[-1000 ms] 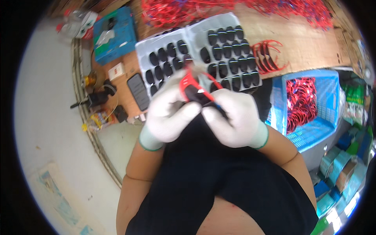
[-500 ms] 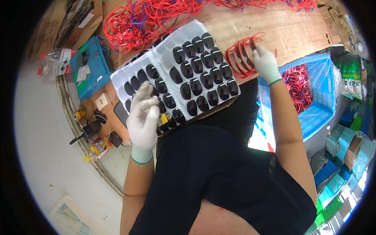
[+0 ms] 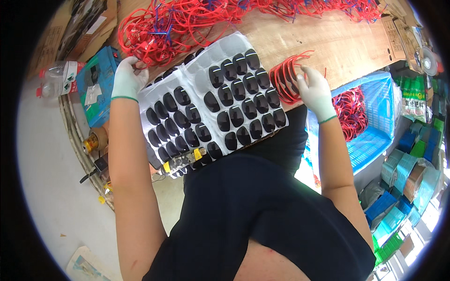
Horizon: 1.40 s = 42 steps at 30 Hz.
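My left hand (image 3: 127,80), in a white glove, is at the left end of a tangled heap of red and blue plastic eyewear frames (image 3: 161,33). Its thumb and fingers are curled but apart, with nothing visible between them. My right hand (image 3: 315,91), also gloved, is beside a row of red frames with dark lenses (image 3: 285,80), thumb and forefinger spread at the row's right end. Between my hands, a white moulded tray (image 3: 199,82) tilts across the table edge, carrying rows of dark lenses (image 3: 238,89). A speckled strip with yellow ends (image 3: 185,160) lies over its near-left part.
At right stands a blue plastic basket (image 3: 377,129) holding more red frames (image 3: 350,114). A blue box (image 3: 96,82), plastic bottles (image 3: 58,84) and a tape roll (image 3: 97,138) are at left. Cardboard (image 3: 396,37) lies at the table's far right.
My left hand has left the tray's lenses and moved up and left to the red heap. My right hand has dropped slightly, its thumb and forefinger now spread. The strip is now uncovered.
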Motion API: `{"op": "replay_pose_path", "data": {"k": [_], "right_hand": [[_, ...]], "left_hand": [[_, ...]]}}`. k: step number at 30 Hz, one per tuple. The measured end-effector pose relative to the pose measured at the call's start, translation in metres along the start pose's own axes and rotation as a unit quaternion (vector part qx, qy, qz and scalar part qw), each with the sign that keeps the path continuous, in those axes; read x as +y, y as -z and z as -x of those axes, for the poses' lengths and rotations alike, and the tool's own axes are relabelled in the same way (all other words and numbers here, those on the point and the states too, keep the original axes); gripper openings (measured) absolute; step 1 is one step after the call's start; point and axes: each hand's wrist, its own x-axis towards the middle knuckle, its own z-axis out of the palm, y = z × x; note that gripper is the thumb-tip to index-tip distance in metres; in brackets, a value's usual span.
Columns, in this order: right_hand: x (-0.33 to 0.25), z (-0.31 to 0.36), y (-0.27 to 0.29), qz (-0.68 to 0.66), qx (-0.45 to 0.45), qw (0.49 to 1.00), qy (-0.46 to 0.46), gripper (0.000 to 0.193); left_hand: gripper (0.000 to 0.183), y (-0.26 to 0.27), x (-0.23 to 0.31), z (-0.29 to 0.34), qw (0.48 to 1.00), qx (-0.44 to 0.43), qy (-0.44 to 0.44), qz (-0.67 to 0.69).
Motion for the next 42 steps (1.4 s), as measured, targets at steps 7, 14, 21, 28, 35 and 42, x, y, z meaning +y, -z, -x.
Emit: {"op": "replay_pose_path", "data": {"k": [7, 14, 21, 28, 35, 42], "right_hand": [[-0.099, -0.042, -0.026, -0.037, -0.057, 0.997, -0.042, 0.047], [-0.07, -0.047, -0.021, -0.133, -0.022, 0.987, -0.091, 0.033], [-0.167, 0.068, 0.033, -0.412, -0.042, 0.91, 0.035, 0.025], [-0.19, 0.116, 0.029, -0.528, -0.15, 0.832, 0.079, 0.043], [-0.199, 0.108, 0.041, -0.384, -0.065, 0.895, 0.217, 0.029], [-0.188, 0.108, 0.033, -0.686, -0.365, 0.616, -0.134, 0.027]], "left_hand": [[0.006, 0.028, 0.02, 0.076, 0.985, -0.087, -0.138, 0.062], [0.02, 0.073, -0.018, 0.212, 0.914, -0.226, -0.334, 0.048], [0.013, 0.088, -0.119, 0.261, 0.895, -0.358, -0.259, -0.065], [0.02, 0.078, -0.15, 0.294, 0.816, -0.364, -0.309, -0.327], [0.026, 0.078, -0.142, 0.314, 0.711, -0.388, -0.35, -0.471], [0.02, 0.084, -0.14, 0.321, 0.669, -0.452, -0.427, -0.408]]}}
